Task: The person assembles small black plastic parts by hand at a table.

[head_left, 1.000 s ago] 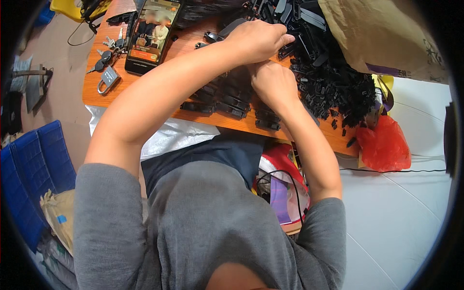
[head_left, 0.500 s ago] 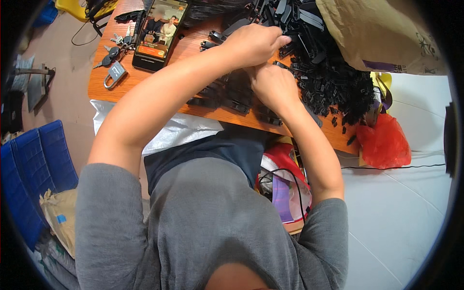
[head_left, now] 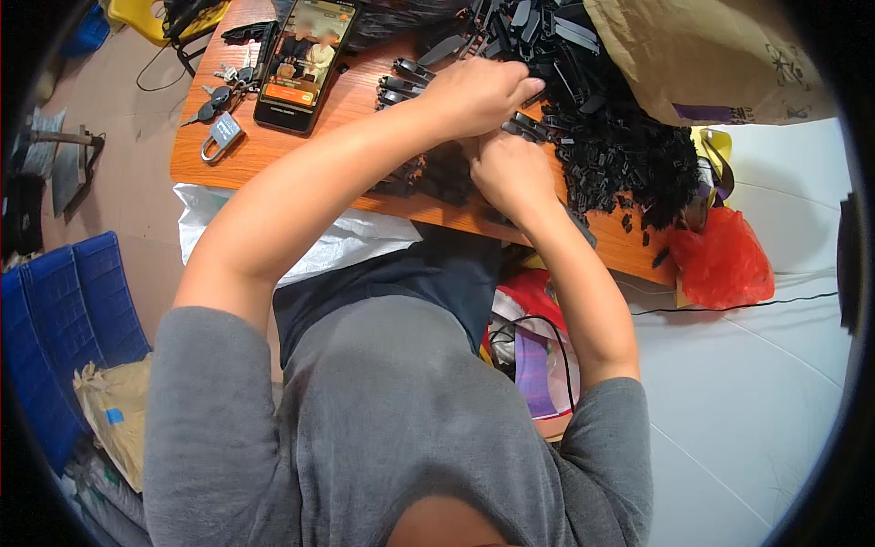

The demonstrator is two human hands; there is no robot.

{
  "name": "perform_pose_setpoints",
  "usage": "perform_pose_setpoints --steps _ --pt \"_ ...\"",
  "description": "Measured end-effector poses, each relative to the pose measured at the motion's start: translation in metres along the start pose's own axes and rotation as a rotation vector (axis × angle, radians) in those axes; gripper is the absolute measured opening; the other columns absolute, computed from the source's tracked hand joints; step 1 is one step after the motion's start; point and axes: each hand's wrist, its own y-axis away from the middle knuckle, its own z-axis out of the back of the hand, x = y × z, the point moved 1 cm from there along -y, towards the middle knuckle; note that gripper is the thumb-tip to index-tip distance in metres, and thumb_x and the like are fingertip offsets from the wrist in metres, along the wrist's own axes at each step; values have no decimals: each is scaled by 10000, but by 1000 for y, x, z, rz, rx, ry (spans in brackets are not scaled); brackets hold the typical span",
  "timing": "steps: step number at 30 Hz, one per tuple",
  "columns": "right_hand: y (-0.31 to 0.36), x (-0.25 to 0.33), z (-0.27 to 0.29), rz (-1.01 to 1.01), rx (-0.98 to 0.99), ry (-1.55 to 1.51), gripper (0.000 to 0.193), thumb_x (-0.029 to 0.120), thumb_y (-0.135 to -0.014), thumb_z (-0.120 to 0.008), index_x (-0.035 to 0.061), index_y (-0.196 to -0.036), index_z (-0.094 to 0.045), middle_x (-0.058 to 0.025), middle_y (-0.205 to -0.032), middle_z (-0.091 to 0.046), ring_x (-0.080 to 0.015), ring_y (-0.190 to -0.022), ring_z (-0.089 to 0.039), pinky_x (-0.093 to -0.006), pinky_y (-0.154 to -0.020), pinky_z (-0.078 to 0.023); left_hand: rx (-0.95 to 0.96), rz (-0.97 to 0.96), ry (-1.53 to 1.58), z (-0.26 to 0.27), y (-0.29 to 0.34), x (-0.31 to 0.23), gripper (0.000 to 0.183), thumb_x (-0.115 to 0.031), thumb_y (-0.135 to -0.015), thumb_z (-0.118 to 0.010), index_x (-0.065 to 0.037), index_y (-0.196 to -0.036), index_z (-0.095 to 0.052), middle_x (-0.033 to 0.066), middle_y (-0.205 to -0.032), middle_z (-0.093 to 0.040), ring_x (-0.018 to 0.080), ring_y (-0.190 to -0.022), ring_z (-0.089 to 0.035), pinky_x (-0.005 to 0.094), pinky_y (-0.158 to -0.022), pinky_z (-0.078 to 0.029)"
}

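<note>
My left hand (head_left: pixel 478 91) reaches across the table, its fingers curled and thumb pressed in, close to the pile of black plastic parts (head_left: pixel 583 100). Just below it, my right hand (head_left: pixel 512 169) is bent with its fingers closed and turned away, wrist to wrist with the left. A slim black plastic piece (head_left: pixel 529 127) shows between the two hands; which one grips it, if either, is hidden. More black pieces (head_left: pixel 401 89) lie in a row left of my left hand, and others sit in shadow under my forearm.
A lit phone (head_left: pixel 301 68), a padlock (head_left: pixel 221 139) and keys (head_left: pixel 219 100) lie on the left of the wooden table (head_left: pixel 205 169). A brown paper bag (head_left: pixel 711 64) leans over the pile. A red plastic bag (head_left: pixel 725 260) hangs by the right edge.
Both hands have shifted slightly and stay close together. My left hand sits a little lower, uncovering more of the black piece between the hands. The view has moved slightly.
</note>
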Motion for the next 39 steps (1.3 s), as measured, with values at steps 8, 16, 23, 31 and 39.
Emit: perform_pose_setpoints --steps 8,16,23,31,39 --pt "16 -5 -35 30 2 146 383 282 -957 -511 -10 -757 -656 -230 -718 -664 -396 -608 -661 -495 -579 -543 -198 -70 77 -17 21 3 398 -378 -981 -524 -36 -783 -570 228 -730 -610 449 -743 -615 530 -633 -468" --pt "7 2 -15 87 12 153 379 284 -936 -519 -10 -740 -655 -232 -734 -669 -385 -638 -668 -484 -622 -544 -82 -41 37 -3 18 7 401 -418 -996 -485 -50 -873 -583 213 -751 -640 454 -767 -620 523 -667 -481" --pt "28 16 -16 58 -60 60 389 308 -971 -498 -3 -787 -643 -226 -709 -661 -395 -639 -660 -501 -624 -534 -168 -100 105 -7 40 4 380 -370 -988 -505 -28 -840 -582 232 -733 -614 439 -747 -616 510 -652 -470" --pt "31 7 -44 106 -115 137 416 313 -979 -494 20 -723 -641 -194 -617 -637 -366 -527 -641 -463 -510 -525 -115 -18 75 -8 48 -2 414 -395 -996 -488 -34 -808 -562 203 -725 -619 425 -740 -618 505 -644 -466" --pt "49 24 -22 55 46 173 498 352 -991 -461 -6 -709 -662 -225 -656 -648 -400 -601 -660 -496 -567 -536 -109 -2 108 -9 66 -10 407 -402 -996 -481 -43 -833 -583 216 -749 -628 433 -747 -622 516 -653 -471"
